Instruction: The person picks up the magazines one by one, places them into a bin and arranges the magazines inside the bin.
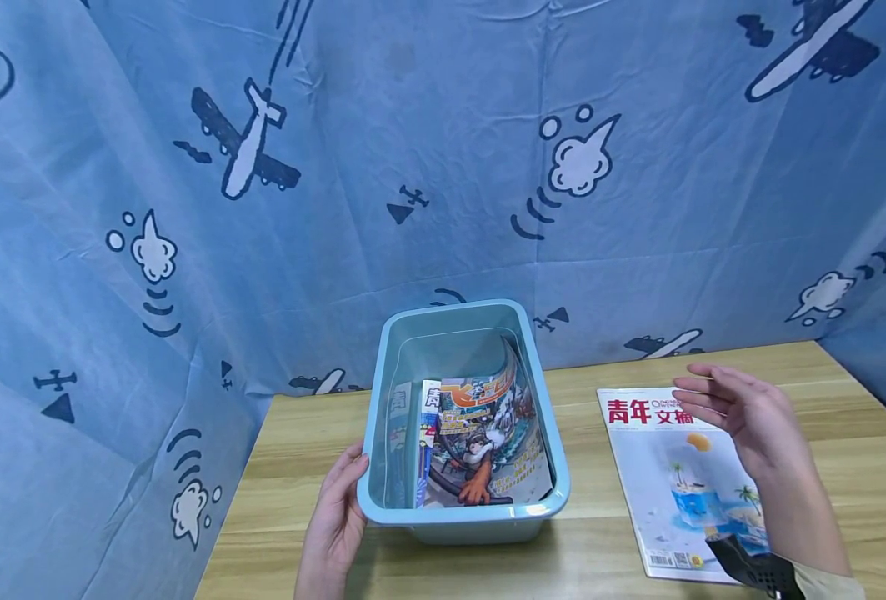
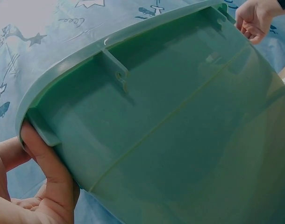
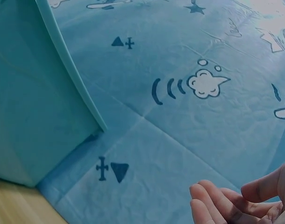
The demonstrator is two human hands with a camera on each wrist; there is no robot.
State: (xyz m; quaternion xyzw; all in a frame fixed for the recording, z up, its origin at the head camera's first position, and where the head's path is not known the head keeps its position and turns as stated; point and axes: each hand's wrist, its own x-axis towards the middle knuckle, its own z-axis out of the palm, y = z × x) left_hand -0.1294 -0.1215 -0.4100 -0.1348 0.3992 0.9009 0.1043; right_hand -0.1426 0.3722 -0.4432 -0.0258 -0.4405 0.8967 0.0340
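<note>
A light blue-green plastic bin (image 1: pixel 480 533) stands on the table, with magazines leaning inside it. The front one is a comic-style magazine (image 1: pixel 480 450) with an orange title; its upper right corner curls. My left hand (image 1: pixel 337 508) grips the bin's left front corner, and in the left wrist view its fingers (image 2: pixel 49 158) hook under the rim. To the right lies a white-covered magazine (image 1: pixel 660 483) with red Chinese characters, flat on the table. Above it hovers my right hand (image 1: pixel 758 421), fingers loosely bent and holding nothing; the right wrist view shows it (image 3: pixel 240 200) apart from the bin.
The wooden table (image 1: pixel 307 442) ends at a blue cloth backdrop (image 1: pixel 427 167) printed with planes and clouds, which hangs behind and at both sides. The bin's far end stands close to this cloth. A dark band (image 1: pixel 758 571) sits on my right wrist.
</note>
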